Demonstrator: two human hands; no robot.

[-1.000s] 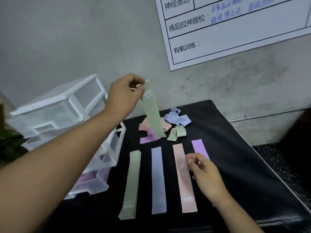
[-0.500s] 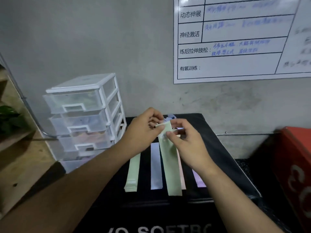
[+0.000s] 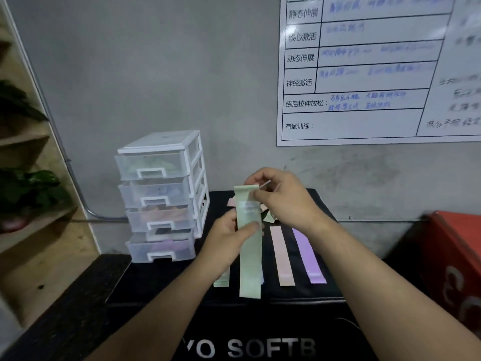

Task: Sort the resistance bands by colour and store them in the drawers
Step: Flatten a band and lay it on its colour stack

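Observation:
I hold a pale green resistance band upright over the black box top. My right hand pinches its top edge, and my left hand grips it lower down, thumb across the front. Flat on the box lie a pink band, a purple band and a green band mostly hidden by my left arm. A blue band shows only as a sliver behind the held one. Loose bands sit behind my hands. The clear four-drawer unit stands at the left, its bottom drawer pulled slightly out.
A red box stands at the right. Wooden shelves with a green plant are at the left. A whiteboard chart hangs on the grey wall above. The black box's front edge is just below the bands.
My left hand slid from the green band's top down to its middle, while my right hand took the top edge. The view pulled back and tilted up.

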